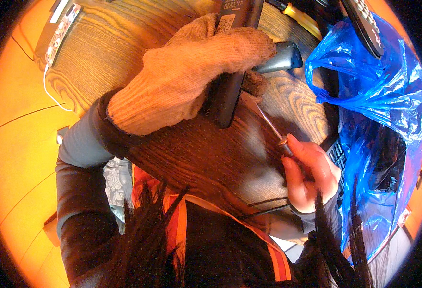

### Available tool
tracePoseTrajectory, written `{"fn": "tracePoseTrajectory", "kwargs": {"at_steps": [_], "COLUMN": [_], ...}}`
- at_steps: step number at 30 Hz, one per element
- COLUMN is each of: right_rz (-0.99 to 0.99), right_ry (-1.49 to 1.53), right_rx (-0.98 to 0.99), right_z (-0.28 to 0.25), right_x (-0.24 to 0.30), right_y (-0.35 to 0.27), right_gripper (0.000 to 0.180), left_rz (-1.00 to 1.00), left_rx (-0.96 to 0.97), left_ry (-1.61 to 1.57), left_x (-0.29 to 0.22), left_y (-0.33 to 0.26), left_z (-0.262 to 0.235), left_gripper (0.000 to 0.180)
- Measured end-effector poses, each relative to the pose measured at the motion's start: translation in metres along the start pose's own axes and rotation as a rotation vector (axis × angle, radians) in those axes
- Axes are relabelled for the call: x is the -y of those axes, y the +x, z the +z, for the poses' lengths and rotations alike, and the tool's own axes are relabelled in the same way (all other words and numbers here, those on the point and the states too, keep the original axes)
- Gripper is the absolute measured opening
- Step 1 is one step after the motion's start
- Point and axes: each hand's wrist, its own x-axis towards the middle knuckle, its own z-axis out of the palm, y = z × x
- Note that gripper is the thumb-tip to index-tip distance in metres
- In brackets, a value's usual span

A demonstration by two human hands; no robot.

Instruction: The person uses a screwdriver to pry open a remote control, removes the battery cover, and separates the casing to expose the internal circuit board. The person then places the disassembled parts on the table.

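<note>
My left hand [182,77], in a knitted work glove, is wrapped round a long black device [223,103] with a pale printed label on its upper part. The device stands over the wooden table, its lower end toward me. My right hand [311,173] is bare and closed round the handle of a screwdriver [270,124]. The screwdriver's thin metal shaft points up and left toward the device's right side; whether the tip touches it I cannot tell. Beyond the gloved fingertips lies a silvery, dark-ended object [283,58].
A crumpled blue plastic bag [374,91] fills the right side, with dark things in it. A yellow-handled tool [303,21] lies at the far edge, near a black strap-like piece [362,29]. A white power strip [62,36] with a cable sits on the wooden table [105,43] at far left.
</note>
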Motion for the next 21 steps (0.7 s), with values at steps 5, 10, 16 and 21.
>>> {"fn": "tracePoseTrajectory", "kwargs": {"at_steps": [5,10,16,21], "right_rz": [-0.034,-0.106,0.078,0.738], "right_ry": [-0.014,-0.07,0.087,0.446], "right_rx": [-0.002,0.05,0.185,0.263], "right_z": [0.001,-0.004,-0.013,-0.011], "right_x": [0.0,-0.004,-0.004,0.003], "right_y": [0.001,0.008,0.013,0.01], "right_gripper": [0.034,0.034,0.029,0.027], "left_rz": [0.033,0.023,0.076,0.132], "left_rx": [0.002,-0.046,-0.08,-0.067], "left_ry": [0.063,0.349,0.499,0.455], "left_x": [0.0,-0.001,0.001,0.004], "left_y": [0.001,0.002,0.001,0.002], "left_z": [0.0,0.002,0.005,0.006], "left_gripper": [0.038,0.032,0.023,0.022]}}
